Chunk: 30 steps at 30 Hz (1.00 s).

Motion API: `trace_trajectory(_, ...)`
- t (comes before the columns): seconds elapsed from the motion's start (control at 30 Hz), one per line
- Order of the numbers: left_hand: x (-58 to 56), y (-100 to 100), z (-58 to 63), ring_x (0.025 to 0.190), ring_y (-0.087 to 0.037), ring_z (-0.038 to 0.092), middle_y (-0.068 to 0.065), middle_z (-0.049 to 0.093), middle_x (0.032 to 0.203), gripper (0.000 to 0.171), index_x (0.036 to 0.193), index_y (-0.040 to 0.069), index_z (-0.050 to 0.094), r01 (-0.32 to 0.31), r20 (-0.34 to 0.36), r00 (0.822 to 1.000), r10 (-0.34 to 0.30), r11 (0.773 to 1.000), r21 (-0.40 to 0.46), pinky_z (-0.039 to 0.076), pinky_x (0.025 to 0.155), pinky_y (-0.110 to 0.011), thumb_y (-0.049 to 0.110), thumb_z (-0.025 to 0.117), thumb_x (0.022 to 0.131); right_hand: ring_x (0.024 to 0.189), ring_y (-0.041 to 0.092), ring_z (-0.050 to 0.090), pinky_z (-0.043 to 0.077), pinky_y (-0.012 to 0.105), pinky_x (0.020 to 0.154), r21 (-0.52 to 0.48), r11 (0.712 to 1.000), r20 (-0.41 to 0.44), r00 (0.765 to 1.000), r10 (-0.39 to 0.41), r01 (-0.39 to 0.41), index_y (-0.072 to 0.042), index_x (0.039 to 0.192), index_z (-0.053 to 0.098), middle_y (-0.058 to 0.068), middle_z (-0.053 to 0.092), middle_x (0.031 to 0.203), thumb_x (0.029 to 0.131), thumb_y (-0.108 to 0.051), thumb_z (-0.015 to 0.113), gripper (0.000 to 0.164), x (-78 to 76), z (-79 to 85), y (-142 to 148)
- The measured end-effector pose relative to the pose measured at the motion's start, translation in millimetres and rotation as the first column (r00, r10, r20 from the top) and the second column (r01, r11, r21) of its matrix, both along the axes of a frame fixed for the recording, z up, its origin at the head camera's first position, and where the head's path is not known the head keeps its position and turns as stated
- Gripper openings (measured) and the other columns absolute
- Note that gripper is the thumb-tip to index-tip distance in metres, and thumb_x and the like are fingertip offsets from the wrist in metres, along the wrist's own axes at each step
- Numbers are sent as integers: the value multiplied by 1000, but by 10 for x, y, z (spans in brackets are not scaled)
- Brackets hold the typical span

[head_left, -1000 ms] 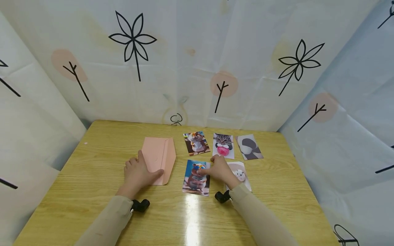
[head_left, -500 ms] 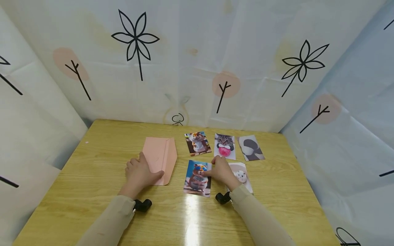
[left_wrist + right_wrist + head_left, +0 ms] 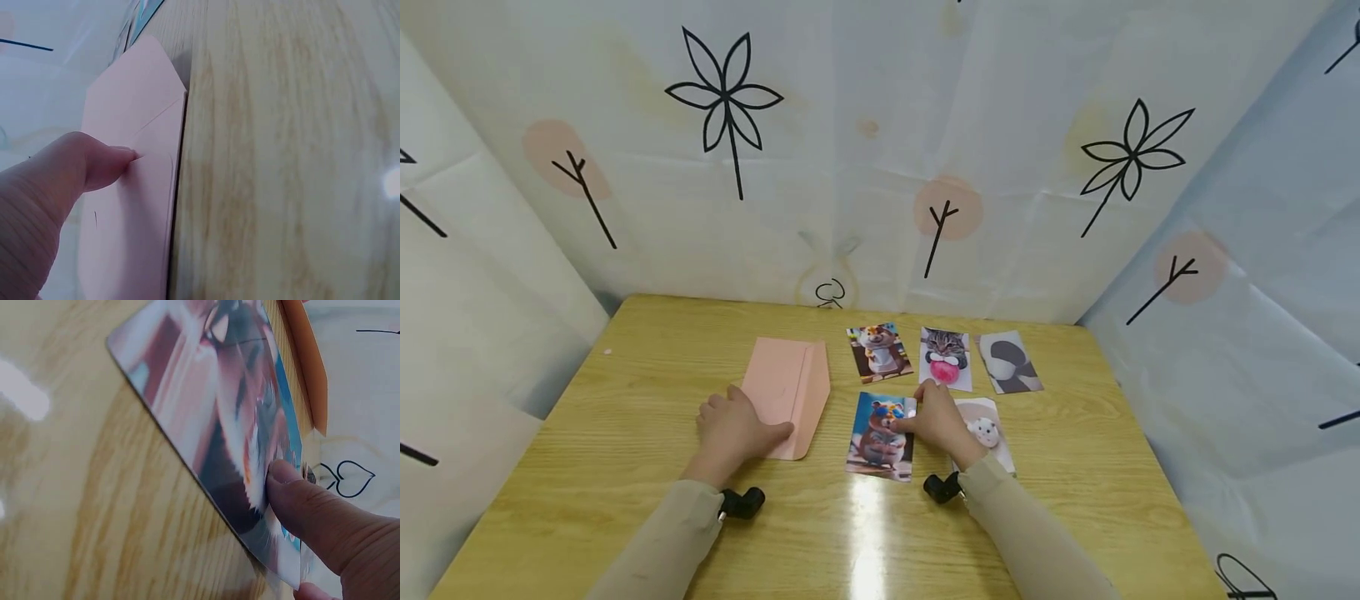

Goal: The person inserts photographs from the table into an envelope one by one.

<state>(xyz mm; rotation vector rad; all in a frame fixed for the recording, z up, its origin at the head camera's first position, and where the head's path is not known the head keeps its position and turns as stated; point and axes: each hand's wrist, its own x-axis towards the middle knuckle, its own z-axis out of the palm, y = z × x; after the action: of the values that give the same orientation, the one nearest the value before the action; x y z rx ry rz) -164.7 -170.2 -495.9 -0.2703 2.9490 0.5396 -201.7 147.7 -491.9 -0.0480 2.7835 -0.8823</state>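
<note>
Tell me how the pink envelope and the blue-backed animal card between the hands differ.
The pink envelope is larger than the blue-backed card. The envelope's visible side is pink, while the card's carries a printed animal picture. The left hand has its thumb on the envelope; the right hand has its thumb on the card. Both are on the wooden table.

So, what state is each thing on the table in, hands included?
Pink envelope: flap folded open
Blue photo: face up, held at its right side
Brown-animal photo: face up
Cat photo: face up
Grey photo: face up
White-animal photo: face up, partly hidden
Left hand: thumb resting on Pink envelope
Right hand: pinching Blue photo
</note>
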Motion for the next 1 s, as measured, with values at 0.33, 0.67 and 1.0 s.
trace_trajectory(0.33, 12, 3, -28, 99, -52, 40, -39, 37, 104, 102, 113, -21, 40, 23, -50, 999, -21, 999, 30, 36, 82, -55, 59, 78, 64, 76, 23, 47, 41, 37, 69, -58, 998, 3, 1000, -24, 24, -4, 105, 44, 9, 49, 89, 71, -31, 87, 61, 6, 11, 31)
trace_trajectory(0.67, 50, 11, 0, 97, -50, 45, -35, 45, 104, 90, 113, -20, 45, 56, -131, 990, -57, 998, -9, 38, 81, -58, 53, 74, 69, 66, 21, 46, 39, 34, 62, -66, 997, 29, 999, -31, 33, -3, 113, 44, 8, 50, 82, 75, -27, 84, 61, -23, 47, 45)
trace_trajectory(1.0, 104, 6, -30, 98, -49, 44, -35, 46, 110, 90, 120, -17, 43, 45, -244, 969, -30, 997, 56, 37, 82, -58, 50, 77, 70, 71, 17, 54, 42, 33, 63, -180, 984, -45, 999, -19, 11, -4, 131, 47, 5, 55, 82, 88, -13, 69, 49, -31, 26, 109)
